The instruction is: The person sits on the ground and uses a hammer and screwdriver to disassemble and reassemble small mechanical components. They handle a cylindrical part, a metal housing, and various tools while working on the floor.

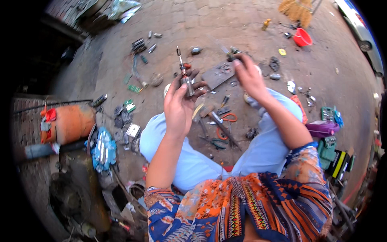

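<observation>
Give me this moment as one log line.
left hand: holding shafted metal part | right hand: holding dark-handled tool | ground: flat plate, red bucket

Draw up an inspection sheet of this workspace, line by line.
Surface: paved ground, dusty, with a flat plate carrying small bits.
Job's things: slender metal part and blurred screwdriver-like tool, both held up.
Clutter: orange-handled scissors, green-handled pliers and a hammer between the legs; loose parts around.
Hands: left hand grips the part; right hand grips the tool.
Cables: none clearly identifiable.
Surroundings: orange cylinder at left; red bucket, broom and part of a car at upper right.
</observation>
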Available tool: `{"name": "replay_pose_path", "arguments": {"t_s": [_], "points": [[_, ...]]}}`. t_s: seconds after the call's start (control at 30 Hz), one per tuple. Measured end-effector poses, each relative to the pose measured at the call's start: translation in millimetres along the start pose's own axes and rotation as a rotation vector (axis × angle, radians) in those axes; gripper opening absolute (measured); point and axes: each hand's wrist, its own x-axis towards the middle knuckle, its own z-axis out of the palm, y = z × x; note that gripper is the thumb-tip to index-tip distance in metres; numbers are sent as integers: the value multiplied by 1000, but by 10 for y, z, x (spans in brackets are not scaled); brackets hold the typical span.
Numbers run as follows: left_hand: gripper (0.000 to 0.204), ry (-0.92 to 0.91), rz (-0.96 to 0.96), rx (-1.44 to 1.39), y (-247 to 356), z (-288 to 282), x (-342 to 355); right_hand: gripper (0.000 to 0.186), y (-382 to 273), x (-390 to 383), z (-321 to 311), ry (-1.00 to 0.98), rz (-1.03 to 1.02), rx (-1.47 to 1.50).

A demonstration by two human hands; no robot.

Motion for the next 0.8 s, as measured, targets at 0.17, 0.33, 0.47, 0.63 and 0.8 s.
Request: {"name": "replay_pose_path", "arguments": {"t_s": [0.17,0.33,0.47,0.63,0.8], "points": [[36,89,19,135,153,-128,-33,25,-140,-63,-46,-323,15,200],[37,25,20,85,181,-158,-59,27,-266,-156,9,-430,-122,25],[46,-65,6,-80,181,-119,-89,24,-238,-183,43,-427,-216,11],[52,-121,-31,-141,225,-51,-109,22,-214,-196,42,-338,-471,-82],[51,-82,25,30,238,40,-121,28,-177,-219,-1,-296,-384,-67]]}}
